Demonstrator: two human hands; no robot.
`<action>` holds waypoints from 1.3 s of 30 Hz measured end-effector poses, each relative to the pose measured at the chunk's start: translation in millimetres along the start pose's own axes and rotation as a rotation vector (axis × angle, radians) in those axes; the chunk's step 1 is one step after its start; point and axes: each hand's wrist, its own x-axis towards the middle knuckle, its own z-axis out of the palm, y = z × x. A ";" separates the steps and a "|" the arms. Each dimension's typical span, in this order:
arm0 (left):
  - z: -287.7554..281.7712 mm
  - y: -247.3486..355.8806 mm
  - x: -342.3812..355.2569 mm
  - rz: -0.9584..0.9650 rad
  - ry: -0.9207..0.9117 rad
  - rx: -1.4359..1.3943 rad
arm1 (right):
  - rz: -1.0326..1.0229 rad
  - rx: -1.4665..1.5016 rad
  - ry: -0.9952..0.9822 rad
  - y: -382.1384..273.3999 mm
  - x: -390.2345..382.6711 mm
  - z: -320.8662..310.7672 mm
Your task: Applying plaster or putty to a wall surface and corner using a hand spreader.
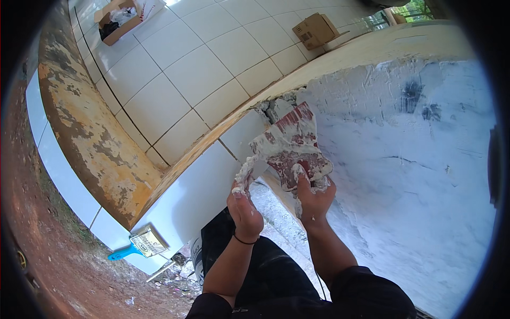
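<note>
A wide dark-red plastic putty spreader, smeared with whitish putty, is gripped by my right hand. The thumb presses on its face, and the wide edge points up and away from me. Close on its left, my left hand is closed, with its fingers pointing upward. A narrow clump of white putty rises from those fingers toward the spreader; whether a thin tool lies under it, I cannot tell. Putty sticks to the fingers of both hands. To the right stretches a wall coated in whitish plaster.
On the white tiled ledge lies a paintbrush with a blue handle. The ledge meets a peeling yellow low wall. Beyond, an open cardboard box and another box stand on the tiled floor. A bucket is partly hidden beside my leg.
</note>
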 end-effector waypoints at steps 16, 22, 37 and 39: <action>-30.7 36.2 20.8 0.365 0.515 0.006 | 0.804 1.213 -0.235 -29.9 58.3 42.2; -27.1 32.2 24.8 0.313 0.426 -0.072 | 0.770 1.549 -0.272 -28.3 56.7 29.0; 44.4 -1.5 96.3 0.062 -0.079 -0.138 | 0.861 1.873 -0.112 -20.7 22.2 -4.4; 42.5 -1.1 94.2 0.062 -0.074 -0.134 | 0.862 1.796 -0.132 -19.8 14.3 -5.2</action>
